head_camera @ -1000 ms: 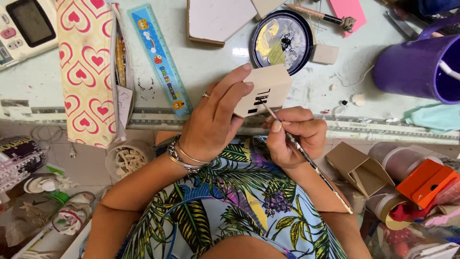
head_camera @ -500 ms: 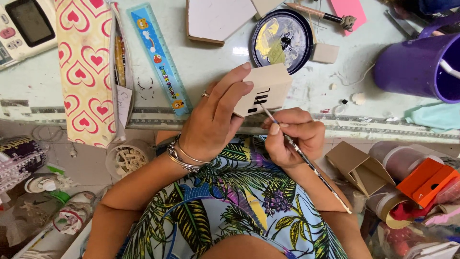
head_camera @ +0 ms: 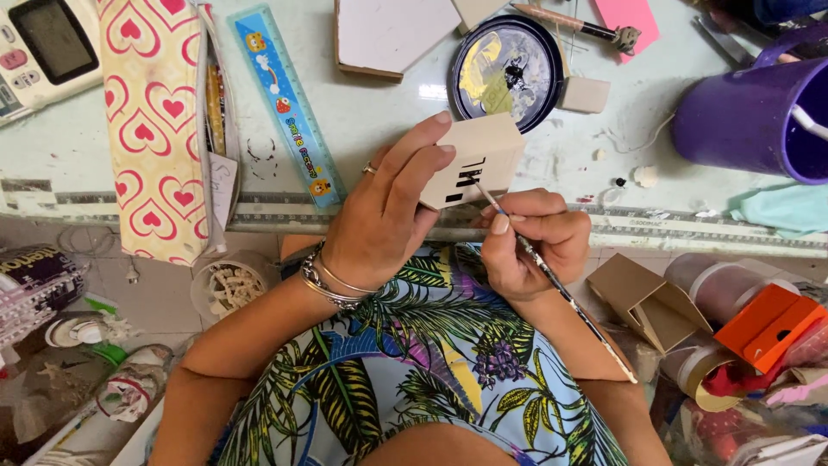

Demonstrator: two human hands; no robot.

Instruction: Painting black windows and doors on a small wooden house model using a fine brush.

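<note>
My left hand (head_camera: 390, 207) grips a small beige cardboard box (head_camera: 479, 157) with black painted marks on its near face, holding it over the table's front edge. My right hand (head_camera: 530, 242) pinches a thin paintbrush (head_camera: 561, 289), whose tip touches the black marks on the box. The brush handle runs back down to the right, past my wrist. A round dark lid (head_camera: 509, 59) smeared with yellow and black paint lies just beyond the box.
A purple cup (head_camera: 759, 116) stands at the right. A heart-patterned pencil case (head_camera: 155, 121), a blue ruler (head_camera: 289, 103) and a remote control (head_camera: 43, 47) lie at the left. Cardboard pieces (head_camera: 388, 34), tape rolls (head_camera: 707, 371) and an orange box (head_camera: 772, 324) crowd the edges.
The brush tip has shifted slightly along the black marks on the box. Both hands stay in nearly the same place.
</note>
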